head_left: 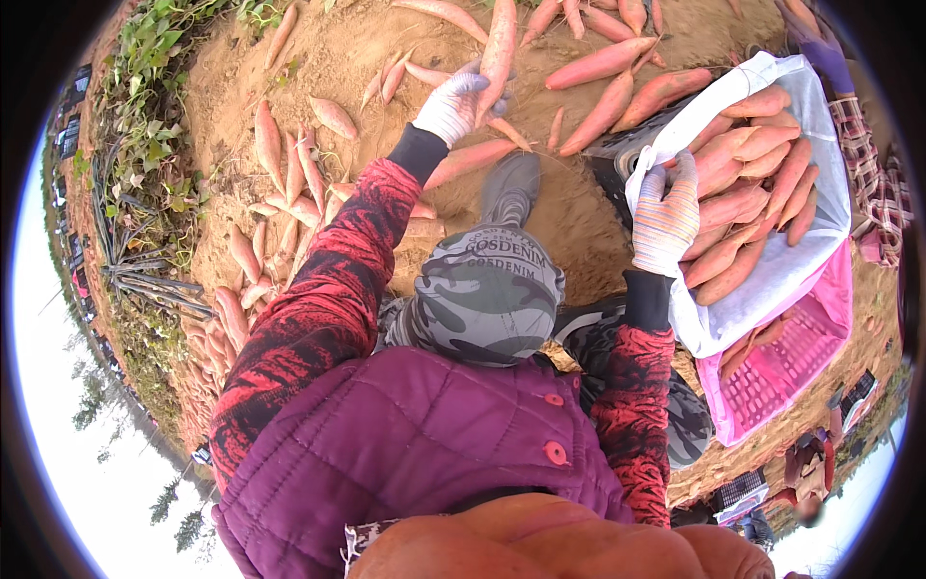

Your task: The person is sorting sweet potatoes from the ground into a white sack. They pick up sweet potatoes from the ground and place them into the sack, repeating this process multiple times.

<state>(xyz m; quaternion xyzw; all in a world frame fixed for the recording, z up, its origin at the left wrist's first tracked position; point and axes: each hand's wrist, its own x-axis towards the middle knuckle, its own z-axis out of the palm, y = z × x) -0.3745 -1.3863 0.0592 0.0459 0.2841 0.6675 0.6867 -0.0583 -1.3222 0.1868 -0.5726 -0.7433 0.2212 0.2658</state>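
Observation:
In my left hand (453, 108), gloved in white, a long pinkish sweet potato (499, 56) is held upright over the soil, fingers wrapped round its lower part. My right hand (666, 214), in a striped glove, rests at the inner left side of a crate lined with a white sheet (709, 318). Its fingers are a little bent and apart, touching the sweet potatoes (741, 198) piled inside; nothing is seen gripped in it. Several more sweet potatoes (600, 64) lie on the ground ahead of my hands.
A pink crate (772, 372) with a few sweet potatoes stands against the lined one. Loose sweet potatoes (236, 251) spread along the left, beside green vines (149, 96). Another person's plaid sleeve (858, 140) reaches in at the right. My camouflage-covered knee (487, 299) is between my arms.

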